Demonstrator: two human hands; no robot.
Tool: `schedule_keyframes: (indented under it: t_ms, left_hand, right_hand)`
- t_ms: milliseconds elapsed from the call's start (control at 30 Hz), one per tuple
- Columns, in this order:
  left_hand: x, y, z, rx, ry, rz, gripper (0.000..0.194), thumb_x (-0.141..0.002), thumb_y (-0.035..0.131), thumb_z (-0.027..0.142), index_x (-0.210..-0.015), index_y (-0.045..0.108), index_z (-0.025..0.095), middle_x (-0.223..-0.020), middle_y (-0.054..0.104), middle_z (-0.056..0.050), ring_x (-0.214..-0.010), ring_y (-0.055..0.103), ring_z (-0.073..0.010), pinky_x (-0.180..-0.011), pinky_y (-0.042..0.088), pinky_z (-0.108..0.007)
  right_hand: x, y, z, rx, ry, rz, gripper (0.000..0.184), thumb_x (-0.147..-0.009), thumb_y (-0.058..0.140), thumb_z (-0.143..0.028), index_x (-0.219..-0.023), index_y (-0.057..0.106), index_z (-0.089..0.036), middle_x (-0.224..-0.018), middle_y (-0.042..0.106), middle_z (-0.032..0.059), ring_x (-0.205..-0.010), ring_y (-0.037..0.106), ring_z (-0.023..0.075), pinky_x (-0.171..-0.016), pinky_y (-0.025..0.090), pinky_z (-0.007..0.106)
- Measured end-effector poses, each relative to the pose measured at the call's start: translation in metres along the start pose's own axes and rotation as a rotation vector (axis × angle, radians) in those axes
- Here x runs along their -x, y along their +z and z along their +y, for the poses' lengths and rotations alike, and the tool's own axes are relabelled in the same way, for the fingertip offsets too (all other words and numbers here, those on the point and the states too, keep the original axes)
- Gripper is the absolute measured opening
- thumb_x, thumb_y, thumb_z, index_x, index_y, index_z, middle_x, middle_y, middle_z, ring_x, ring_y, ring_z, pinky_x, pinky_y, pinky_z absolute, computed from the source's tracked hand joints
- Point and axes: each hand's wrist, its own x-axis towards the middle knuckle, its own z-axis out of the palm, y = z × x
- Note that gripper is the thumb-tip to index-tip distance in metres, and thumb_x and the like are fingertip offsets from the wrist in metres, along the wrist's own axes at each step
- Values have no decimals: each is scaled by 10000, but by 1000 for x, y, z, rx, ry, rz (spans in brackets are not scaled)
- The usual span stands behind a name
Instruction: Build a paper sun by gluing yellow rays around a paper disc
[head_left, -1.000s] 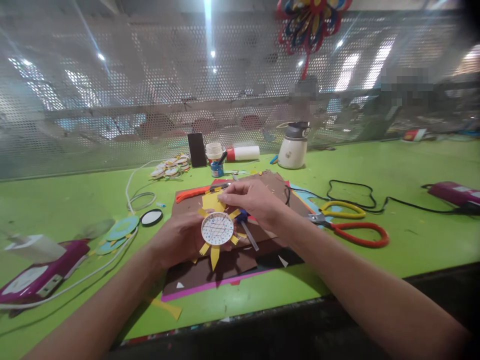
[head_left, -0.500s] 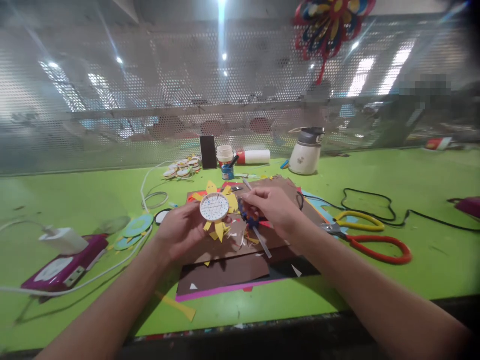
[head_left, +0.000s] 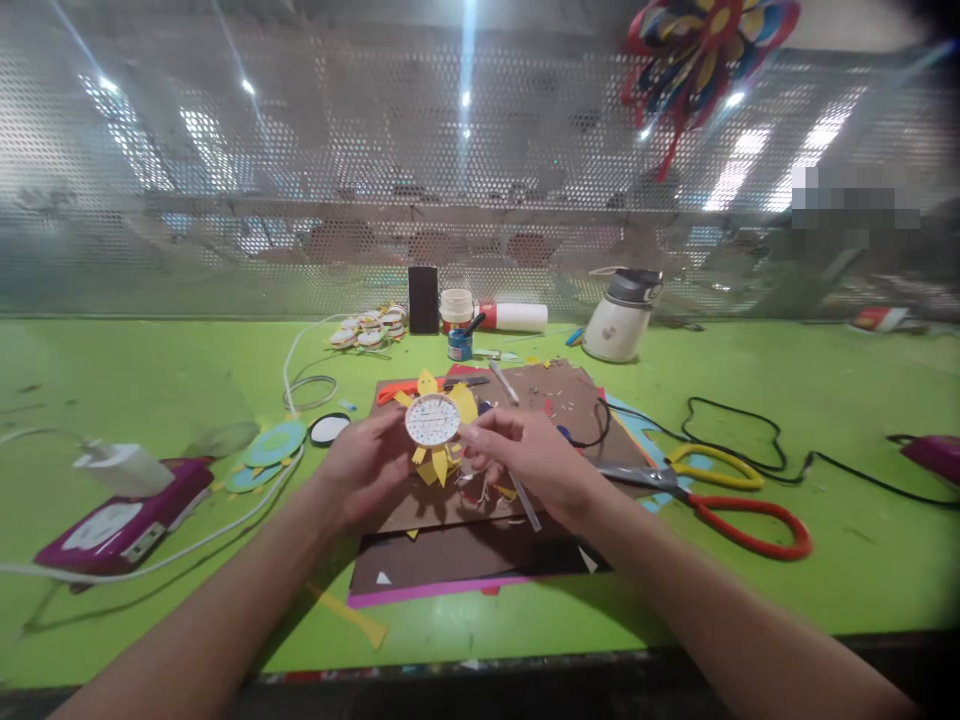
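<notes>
My left hand [head_left: 367, 465] is closed on the left side of a yellow paper turtle [head_left: 439, 468], whose shell is a round white disc [head_left: 433, 420] with small dark and blue marks. My right hand [head_left: 525, 455] meets the disc's right edge with thumb and fingers pinched together there. Both hands are above a brown board [head_left: 551, 385] littered with paper scraps. Beneath my right hand runs a pale translucent stick [head_left: 528, 508], partly hidden. An orange-handled cutter [head_left: 397, 389] lies behind the turtle.
Large scissors [head_left: 679, 490] with yellow and red handles lie right of the board, by a black cord [head_left: 739, 405]. A white kettle-like jug [head_left: 620, 325], blue jar [head_left: 460, 345] and phone [head_left: 423, 300] stand at the back. At left is a purple power strip [head_left: 127, 520].
My right hand has moved left and down from above the board to the turtle's disc edge. The left hand still holds the turtle. The view has shifted slightly.
</notes>
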Motion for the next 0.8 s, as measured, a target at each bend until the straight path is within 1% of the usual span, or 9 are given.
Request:
schedule_keyframes:
  t_ms: [100,167,333,500,567,633,667,767,800]
  left_hand:
    - [2,3,-1,-2,-23,-37,297,-860,468,141,-1074,667,93,-939,743,-137,-859,699,-266,-786,553,-389]
    - [4,6,0,-6,-19,-36,293,-856,471,135,-1067,671,97,-930,744,-132,-840,701,-260,-770,557,-380]
    - [8,10,3,-46,52,49,287,-831,457,63,-1005,683,91,-900,742,-113,-812,699,-229,-736,562,-336]
    - [4,4,2,-67,40,88,265,-854,453,95,-1000,672,73,-876,739,-129,-797,698,-229,-724,566,-330]
    - [2,2,2,-70,63,98,279,-873,429,102,-1022,664,78,-882,740,-129,-801,699,-224,-725,567,-325]
    - [0,1,2,-71,84,98,289,-913,405,159,-1040,654,83,-901,739,-136,-815,700,-226,-727,569,-328]
    - [0,1,2,-68,80,83,313,-935,392,220,-1052,646,82,-919,736,-149,-829,700,-233,-729,571,-340]
    - [4,6,4,-31,50,19,488,-946,340,430,-1106,613,58,-981,715,-204,-872,695,-269,-739,575,-401]
    - [6,8,5,-19,46,9,514,-938,345,458,-1123,603,53,-996,709,-212,-880,694,-275,-745,575,-412]
  right_hand:
    - [-1,4,5,-74,1,-14,198,-818,618,-306,-702,595,-147,-643,578,-11,-488,476,64,-475,420,208]
    - [-1,7,8,-140,-8,-24,198,-818,614,-300,-690,590,-151,-627,569,-17,-504,482,65,-492,427,205]
    - [0,9,11,-226,-63,-34,257,-764,658,-388,-688,613,-147,-633,594,-3,-529,518,82,-494,428,216]
    - [1,9,10,-273,-63,-34,262,-746,667,-395,-696,628,-141,-648,606,3,-531,530,80,-500,430,218]
    - [0,9,10,-268,-64,-21,259,-747,667,-387,-683,630,-139,-630,601,1,-524,521,76,-494,429,212]
    - [-1,9,11,-271,-60,-8,256,-743,671,-377,-670,628,-136,-622,597,1,-521,519,74,-487,430,208]
    - [-2,9,11,-280,-56,-4,254,-741,674,-370,-665,625,-133,-621,596,2,-521,519,74,-483,431,206]
    - [-4,8,13,-311,-41,2,239,-744,672,-347,-677,627,-122,-628,594,6,-516,515,71,-473,428,200]
    - [-5,7,14,-316,-37,3,234,-749,668,-341,-686,629,-119,-631,596,8,-515,514,70,-471,425,198]
